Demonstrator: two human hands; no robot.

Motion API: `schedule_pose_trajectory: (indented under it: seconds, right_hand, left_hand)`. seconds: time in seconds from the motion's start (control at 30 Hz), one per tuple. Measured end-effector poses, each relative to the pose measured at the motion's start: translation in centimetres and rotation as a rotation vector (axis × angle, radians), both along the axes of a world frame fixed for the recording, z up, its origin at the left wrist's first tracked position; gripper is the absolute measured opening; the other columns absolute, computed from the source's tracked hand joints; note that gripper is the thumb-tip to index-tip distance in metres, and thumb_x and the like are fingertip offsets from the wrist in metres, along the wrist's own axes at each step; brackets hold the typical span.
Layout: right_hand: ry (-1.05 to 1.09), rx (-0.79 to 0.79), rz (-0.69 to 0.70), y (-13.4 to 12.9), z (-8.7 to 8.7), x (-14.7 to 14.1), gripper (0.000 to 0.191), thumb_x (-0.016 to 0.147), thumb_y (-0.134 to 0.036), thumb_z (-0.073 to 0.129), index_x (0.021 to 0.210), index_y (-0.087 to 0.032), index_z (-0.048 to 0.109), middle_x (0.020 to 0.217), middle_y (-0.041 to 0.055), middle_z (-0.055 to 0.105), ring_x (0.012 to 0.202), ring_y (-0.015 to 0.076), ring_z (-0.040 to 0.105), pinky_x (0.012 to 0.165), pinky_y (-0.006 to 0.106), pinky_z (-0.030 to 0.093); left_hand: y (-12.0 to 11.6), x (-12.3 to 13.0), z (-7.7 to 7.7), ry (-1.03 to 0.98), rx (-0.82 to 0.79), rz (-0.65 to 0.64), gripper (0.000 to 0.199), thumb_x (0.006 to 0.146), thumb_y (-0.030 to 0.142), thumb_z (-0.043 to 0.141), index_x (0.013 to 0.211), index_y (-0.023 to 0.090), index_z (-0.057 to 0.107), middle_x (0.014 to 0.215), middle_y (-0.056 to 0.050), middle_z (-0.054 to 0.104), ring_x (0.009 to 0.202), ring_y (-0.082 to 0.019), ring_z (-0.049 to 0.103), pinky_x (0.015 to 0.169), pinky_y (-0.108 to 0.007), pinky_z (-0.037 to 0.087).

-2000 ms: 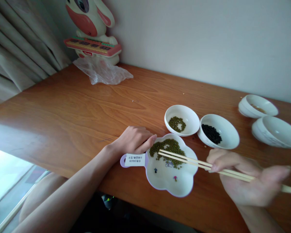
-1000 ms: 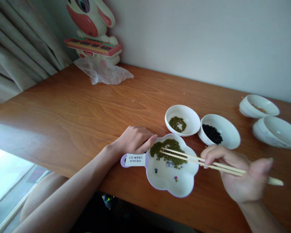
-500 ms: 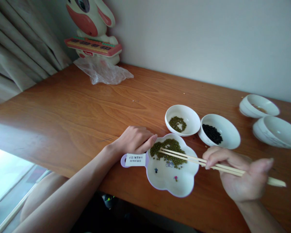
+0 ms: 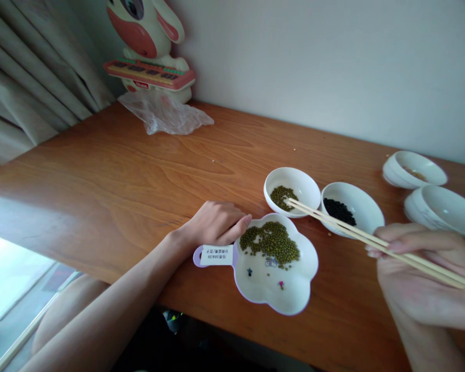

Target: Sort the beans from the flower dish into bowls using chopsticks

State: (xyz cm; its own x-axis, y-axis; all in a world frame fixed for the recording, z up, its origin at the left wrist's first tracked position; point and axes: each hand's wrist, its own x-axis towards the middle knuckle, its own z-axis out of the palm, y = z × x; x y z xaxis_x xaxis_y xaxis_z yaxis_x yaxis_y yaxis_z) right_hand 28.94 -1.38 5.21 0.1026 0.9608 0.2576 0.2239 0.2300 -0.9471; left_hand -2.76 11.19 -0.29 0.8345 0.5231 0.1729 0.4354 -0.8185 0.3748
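A pair of pale chopsticks (image 4: 356, 233) is held in my right hand (image 4: 430, 268), with the tips close together inside the white bowl of green beans (image 4: 308, 194). Whether a bean is between the tips is too small to tell. My left hand (image 4: 217, 223) rests at the left rim of a white flower-shaped dish (image 4: 290, 297), above its labelled handle (image 4: 217, 255); its fingers are curled, and what they grip, if anything, is hidden. Green beans (image 4: 281, 245) lie in the upper part of the dish. A bowl (image 4: 366, 209) with black beans stands right of the green-bean bowl.
Two more white bowls (image 4: 430, 168) (image 4: 455, 209) stand at the far right. A clear plastic bag (image 4: 170, 116) and a toy keyboard figure (image 4: 151, 75) are at the back left, near a curtain (image 4: 34, 72). The wooden table (image 4: 120, 175) ends at a wall.
My right hand has moved right and slightly up. The chopstick tips have gone from the beans in the flower-shaped dish to the bowl of green beans. My left hand has stayed put.
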Motion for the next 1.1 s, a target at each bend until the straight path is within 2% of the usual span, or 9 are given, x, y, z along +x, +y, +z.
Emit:
schedule_pose_trajectory:
  seconds: [0.13,0.37,0.57,0.9,1.1]
  right_hand:
    - [-0.018,-0.048,0.084,0.3,0.2,-0.7,0.082,0.083,-0.091,0.03,0.072,-0.023,0.075,0.071,0.0103,0.066,0.073,0.0301,0.068,0.065,0.046,0.056]
    - [-0.018,-0.074,0.188,-0.3,-0.8,0.0,0.099,0.083,-0.089,0.001,0.074,-0.025,0.076,0.068,0.0085,0.066,0.068,0.026,0.063,0.067,0.042,0.05]
    - [-0.058,-0.031,0.208,-0.1,-0.9,-0.8,0.089,0.089,-0.086,0.012,0.077,-0.027,0.076,0.071,0.0052,0.069,0.066,0.0232,0.063,0.064,0.038,0.048]
    - [-0.032,0.016,0.185,-0.1,-1.2,-1.1,0.083,0.096,-0.077,0.017,0.076,-0.027,0.08,0.066,0.006,0.069,0.064,0.0235,0.063,0.065,0.039,0.047]
    - [0.003,-0.022,0.197,-0.2,-1.3,-1.2,0.088,0.092,-0.083,0.012,0.077,-0.027,0.079,0.069,0.0061,0.068,0.066,0.024,0.063,0.065,0.039,0.047]
  left_hand:
    - [0.1,0.4,0.5,0.006,0.007,0.0,0.047,0.109,0.035,0.029,0.074,0.018,0.056,0.072,-0.003,0.062,0.065,-0.014,0.054,0.065,-0.03,0.039]
    - [0.1,1.0,0.4,-0.003,0.02,-0.009,0.046,0.109,0.034,0.03,0.075,0.019,0.056,0.073,-0.003,0.063,0.065,-0.014,0.054,0.065,-0.03,0.038]
    - [0.1,1.0,0.6,0.0,0.009,-0.003,0.046,0.109,0.035,0.029,0.074,0.019,0.054,0.072,-0.002,0.061,0.064,-0.014,0.053,0.065,-0.031,0.037]
    - [0.1,0.9,0.6,-0.012,0.007,-0.003,0.046,0.108,0.034,0.03,0.074,0.018,0.057,0.071,-0.002,0.062,0.064,-0.014,0.053,0.064,-0.03,0.038]
    - [0.1,0.9,0.6,-0.006,0.008,-0.003,0.046,0.109,0.034,0.029,0.074,0.019,0.056,0.071,-0.002,0.061,0.064,-0.014,0.053,0.064,-0.03,0.038]
